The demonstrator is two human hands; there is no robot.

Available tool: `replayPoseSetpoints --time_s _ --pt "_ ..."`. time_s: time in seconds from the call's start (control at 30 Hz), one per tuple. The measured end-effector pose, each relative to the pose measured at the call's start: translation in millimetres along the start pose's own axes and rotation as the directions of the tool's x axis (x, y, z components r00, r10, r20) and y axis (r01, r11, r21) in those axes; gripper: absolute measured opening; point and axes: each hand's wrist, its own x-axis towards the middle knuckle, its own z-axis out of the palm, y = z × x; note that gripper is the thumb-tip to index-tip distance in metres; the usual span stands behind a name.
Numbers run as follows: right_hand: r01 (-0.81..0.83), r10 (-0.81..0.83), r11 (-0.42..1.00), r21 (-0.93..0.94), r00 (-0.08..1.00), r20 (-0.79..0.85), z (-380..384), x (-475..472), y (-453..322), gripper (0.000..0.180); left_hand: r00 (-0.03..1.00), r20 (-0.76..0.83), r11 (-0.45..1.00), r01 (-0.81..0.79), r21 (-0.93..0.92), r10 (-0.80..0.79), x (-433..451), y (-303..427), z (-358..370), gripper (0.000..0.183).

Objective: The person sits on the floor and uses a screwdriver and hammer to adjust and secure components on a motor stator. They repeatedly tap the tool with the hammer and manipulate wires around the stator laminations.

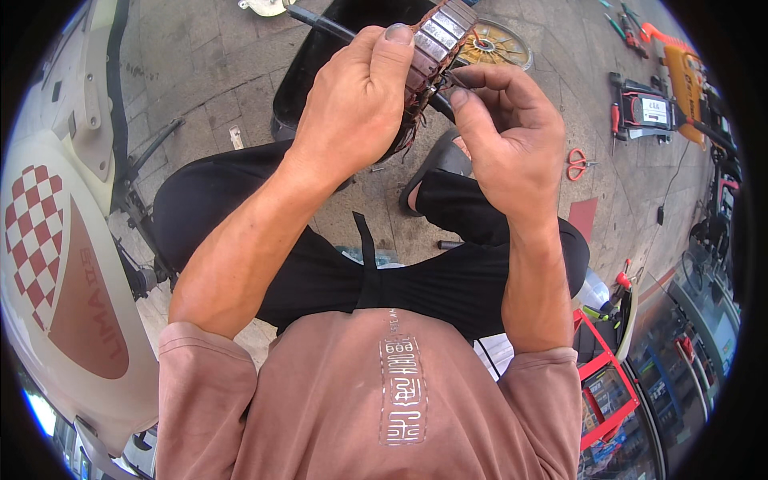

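My left hand (360, 99) grips the rim of a hub-motor stator (443, 35), its laminated metal teeth facing up and copper windings along its edge. A dark axle shaft (321, 23) sticks out at the upper left, beyond my left knuckles. At the stator's near side my right hand (519, 135) has its thumb and forefinger close together on thin dark wires (451, 77). The exact tips of those wires are hard to make out. Loose wire ends hang from the windings below my left hand. Beneath the stator stands a black tub (294, 90).
A yellowish spoked motor cover (507, 51) lies on the paved ground (222, 66). To the right are red-handled scissors (577, 165), a red screwdriver (615, 120) and a floor jack (648, 111). A cream scooter body (36, 360) stands close on the left. A red metal frame (621, 372) is at right.
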Motion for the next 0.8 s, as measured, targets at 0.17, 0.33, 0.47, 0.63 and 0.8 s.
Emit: replayPoseSetpoints --time_s 0.17,0.33,0.47,0.63,0.8 --pt "-0.015 0.016 1.0 -0.015 0.999 0.045 -3.3 5.5 -0.1 0.012 1.0 -0.015 0.999 0.011 -0.044 -0.012 1.0 0.2 1.5 0.05" --pt "0.019 -0.009 0.997 -0.075 0.992 0.122 -3.6 6.6 -2.0 0.017 0.999 0.0 0.997 0.038 -0.069 -0.038 0.4 0.9 0.7 0.05" --pt "-0.008 0.017 0.996 -0.088 0.994 0.107 -2.7 6.5 -3.5 0.016 1.0 -0.001 0.995 0.024 -0.094 -0.025 -0.4 1.1 1.8 0.049" --pt "-0.013 0.017 0.996 -0.09 0.999 0.048 2.3 5.2 -4.9 0.014 1.0 -0.005 0.996 0.022 -0.085 -0.022 0.9 1.1 1.5 0.049" --pt "-0.006 0.009 0.999 0.047 0.998 -0.064 12.4 0.1 -1.2 0.008 0.999 -0.007 0.999 0.032 -0.042 -0.033 0.7 3.4 0.8 0.049"
